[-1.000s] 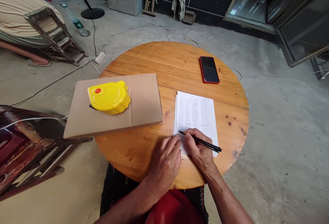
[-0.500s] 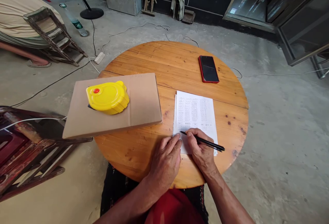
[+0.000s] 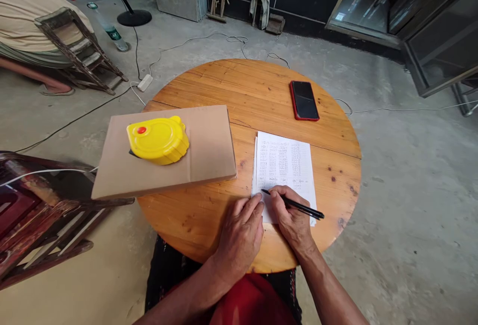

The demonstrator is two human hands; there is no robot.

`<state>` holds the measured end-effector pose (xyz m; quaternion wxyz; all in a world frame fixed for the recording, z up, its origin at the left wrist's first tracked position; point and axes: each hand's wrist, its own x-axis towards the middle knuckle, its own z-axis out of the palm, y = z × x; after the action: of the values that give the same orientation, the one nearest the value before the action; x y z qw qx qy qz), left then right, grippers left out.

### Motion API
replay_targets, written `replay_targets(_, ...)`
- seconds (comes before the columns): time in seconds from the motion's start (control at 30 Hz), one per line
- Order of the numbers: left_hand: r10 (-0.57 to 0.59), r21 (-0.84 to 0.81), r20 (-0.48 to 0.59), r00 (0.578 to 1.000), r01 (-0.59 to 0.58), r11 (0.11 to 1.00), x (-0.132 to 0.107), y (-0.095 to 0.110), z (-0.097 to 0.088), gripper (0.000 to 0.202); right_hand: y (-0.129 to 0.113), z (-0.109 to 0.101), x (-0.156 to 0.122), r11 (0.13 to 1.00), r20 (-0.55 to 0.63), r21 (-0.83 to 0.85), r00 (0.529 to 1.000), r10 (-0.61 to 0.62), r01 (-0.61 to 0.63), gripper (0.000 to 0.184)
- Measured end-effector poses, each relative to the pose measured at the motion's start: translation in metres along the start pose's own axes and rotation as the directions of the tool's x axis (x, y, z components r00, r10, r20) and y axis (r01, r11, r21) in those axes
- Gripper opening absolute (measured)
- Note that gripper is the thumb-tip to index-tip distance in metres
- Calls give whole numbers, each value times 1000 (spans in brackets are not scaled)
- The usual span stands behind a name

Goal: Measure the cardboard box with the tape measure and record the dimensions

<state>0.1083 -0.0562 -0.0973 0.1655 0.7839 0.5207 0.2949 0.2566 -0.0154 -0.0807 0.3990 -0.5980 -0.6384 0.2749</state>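
A white sheet of paper (image 3: 284, 165) covered in rows of small handwriting lies on the round wooden table (image 3: 231, 91). My right hand (image 3: 291, 218) grips a black pen (image 3: 298, 207) with its tip on the paper's lower left part. My left hand (image 3: 241, 233) rests flat beside it, fingers extended, with the fingertips pressing the paper's lower left corner. A yellow plastic tape measure case (image 3: 158, 140) sits on a flat piece of cardboard (image 3: 209, 151) at the table's left.
A phone in a red case (image 3: 303, 100) lies at the table's far right. A dark wooden chair (image 3: 41, 210) stands at the left under the cardboard's overhang. Cables (image 3: 179, 46), a power strip (image 3: 145, 83), a bottle (image 3: 108, 29) and a folding chair (image 3: 78, 51) are on the concrete floor.
The pen has shifted only slightly in my right hand over the paper's lower left. My left hand has stayed in place.
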Motion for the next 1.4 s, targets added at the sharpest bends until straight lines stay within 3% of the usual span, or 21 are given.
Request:
replay_targets(0.5,7,-7,-14,1000,-7,1000,5,2,-2,34,0,1,0,1000,-18,-17,1000,4,-4,18)
replay_targets(0.77,1,-18,-10,1000,-2,1000,2,2,-2,35,1,0,0,999,28,-8,999,-31,31,17)
replay_targets(1.4,7,4,-10,1000,-7,1000,4,2,-2,34,3,1,-3,999,-62,33,997,40,-38,18)
